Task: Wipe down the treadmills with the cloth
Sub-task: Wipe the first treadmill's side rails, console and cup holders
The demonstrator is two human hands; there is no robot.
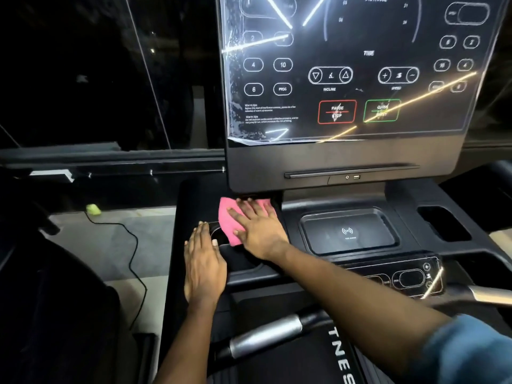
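Sleeve: blue sleeve of my right arm sits closest to the lens, the forearm reaching over the grip bar toward the console.
Right hand: right hand lies flat, fingers spread wide, pressing the cloth down; nothing is pinched.
Cloth: pink, under those fingers at the console's left, draped over the rim of the cup recess just below the screen.
Left hand: left hand rests flat and open on the console's left edge, just beside the cloth, holding nothing.
How I'd wipe: I judge the step is cleaning the recess and its rim. I'd hold the palm flat, push the cloth into the hollow and round its lip, then drag toward the charging pad in overlapping strokes, the left hand bracing me.
Surface: matte black plastic with dips and ridges; I'd guess dust lodges in the seams.
Screen film: peeling at the left edge, streaked with light reflections.
Room: dim; pale floor at left with a black cable and a small yellow-green thing; dark glass beyond.
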